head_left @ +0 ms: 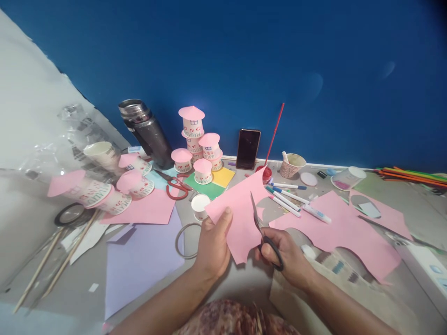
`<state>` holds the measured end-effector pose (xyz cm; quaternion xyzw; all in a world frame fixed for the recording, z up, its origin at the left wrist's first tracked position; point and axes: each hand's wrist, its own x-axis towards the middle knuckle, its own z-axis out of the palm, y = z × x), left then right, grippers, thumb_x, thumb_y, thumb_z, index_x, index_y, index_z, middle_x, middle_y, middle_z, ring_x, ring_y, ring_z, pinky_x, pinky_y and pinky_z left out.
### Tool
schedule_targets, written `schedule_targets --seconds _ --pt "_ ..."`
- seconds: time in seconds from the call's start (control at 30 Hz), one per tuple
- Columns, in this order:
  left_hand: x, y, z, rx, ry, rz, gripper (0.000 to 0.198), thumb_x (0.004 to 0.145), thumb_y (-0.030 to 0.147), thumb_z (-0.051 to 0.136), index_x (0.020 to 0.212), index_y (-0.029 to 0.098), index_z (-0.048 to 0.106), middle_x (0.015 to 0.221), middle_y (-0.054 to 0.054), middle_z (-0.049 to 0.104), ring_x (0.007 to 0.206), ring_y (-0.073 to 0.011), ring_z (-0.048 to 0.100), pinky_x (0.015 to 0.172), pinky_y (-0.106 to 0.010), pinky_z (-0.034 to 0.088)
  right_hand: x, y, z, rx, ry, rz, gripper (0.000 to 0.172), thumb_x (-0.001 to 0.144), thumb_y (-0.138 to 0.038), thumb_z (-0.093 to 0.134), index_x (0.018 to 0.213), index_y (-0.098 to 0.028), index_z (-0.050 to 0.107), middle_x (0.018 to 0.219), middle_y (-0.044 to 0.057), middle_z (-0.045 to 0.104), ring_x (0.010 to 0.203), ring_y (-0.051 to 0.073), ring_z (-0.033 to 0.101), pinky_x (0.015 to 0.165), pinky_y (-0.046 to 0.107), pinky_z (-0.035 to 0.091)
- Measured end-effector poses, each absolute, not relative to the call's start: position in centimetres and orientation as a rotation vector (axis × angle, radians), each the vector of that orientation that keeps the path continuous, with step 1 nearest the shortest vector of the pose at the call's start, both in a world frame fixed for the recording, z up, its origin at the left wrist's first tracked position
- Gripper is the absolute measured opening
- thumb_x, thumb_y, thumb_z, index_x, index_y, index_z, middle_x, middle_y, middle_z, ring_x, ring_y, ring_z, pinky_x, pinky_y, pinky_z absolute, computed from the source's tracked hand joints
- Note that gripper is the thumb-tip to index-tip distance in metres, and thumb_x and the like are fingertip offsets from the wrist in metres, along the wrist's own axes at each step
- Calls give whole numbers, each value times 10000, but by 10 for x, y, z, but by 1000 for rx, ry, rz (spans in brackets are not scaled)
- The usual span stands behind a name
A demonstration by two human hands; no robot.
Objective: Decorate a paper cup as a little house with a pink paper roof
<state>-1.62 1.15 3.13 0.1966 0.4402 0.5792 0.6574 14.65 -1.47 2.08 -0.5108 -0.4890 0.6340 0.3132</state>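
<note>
My left hand pinches the lower left edge of a pink paper sheet, thumb on top, and holds it up above the table. My right hand grips black-handled scissors, fingers through the loops. The blades point up and into the sheet from its right side. A larger pink sheet with curved cut-outs lies on the table to the right.
Paper-cup houses with pink roofs stand stacked at the back, and more lie at left. Around them are a steel flask, a phone, red scissors, markers, a lilac sheet, tape rolls and wooden sticks.
</note>
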Motion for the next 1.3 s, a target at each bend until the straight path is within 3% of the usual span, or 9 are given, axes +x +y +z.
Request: schedule_targets --seconds 0.47,0.8,1.07,1.3 --pt "-18 12 30 452 987 1287 571 740 543 907 1109 136 750 1064 -119 831 1011 -310 786 893 -381 604 147 -14 20 -1353 -1305 1683 609 677 -786 748 652 -196 601 567 -21 496 534 110 401 492 246 351" --pt "-18 13 31 434 963 1295 632 717 557 920 1189 181 733 1125 -108 825 1081 -321 771 861 -345 605 145 -15 12 -1326 -1277 1694 772 603 -975 676 620 -222 507 539 -31 475 495 97 367 456 242 320" --pt "-19 14 36 413 991 1277 574 673 514 948 1073 151 755 1023 -109 833 990 -324 786 847 -377 613 144 -14 12 -1345 -1247 1688 811 550 -1011 678 603 -218 516 515 -27 463 481 100 363 447 245 308" --pt "-23 14 39 411 1007 1250 605 655 452 961 1121 129 750 1006 -120 834 942 -331 798 843 -410 626 143 -13 14 -1330 -1239 1692 809 541 -1000 698 588 -224 476 510 -38 436 483 92 343 456 241 310"
